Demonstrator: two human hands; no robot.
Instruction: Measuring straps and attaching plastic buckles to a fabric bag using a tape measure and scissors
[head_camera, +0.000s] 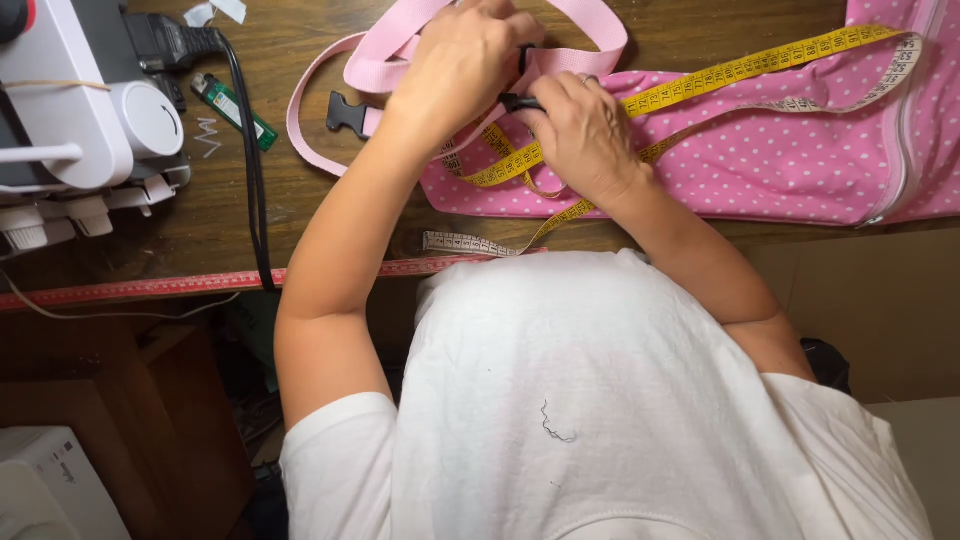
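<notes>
I'm pinching a small black slider (512, 101) with both hands — left hand (462, 62), right hand (578, 132) — pink strap (380, 55) looping just behind.

It was a home sewing corner: a white sewing machine (70, 100) at the wooden worktop's (200, 225) left edge, yellow measuring tape (720, 75), pink dotted fabric (780, 160)

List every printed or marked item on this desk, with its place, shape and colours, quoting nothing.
Yellow measuring tape: long marked strip lying across the pink dotted fabric, passing under the right hand.
Red ruler strip: narrow band along the table's front edge.
Green lighter: small labelled stick beside the black cable, far left of the left hand.
No screens or signs show.
</notes>
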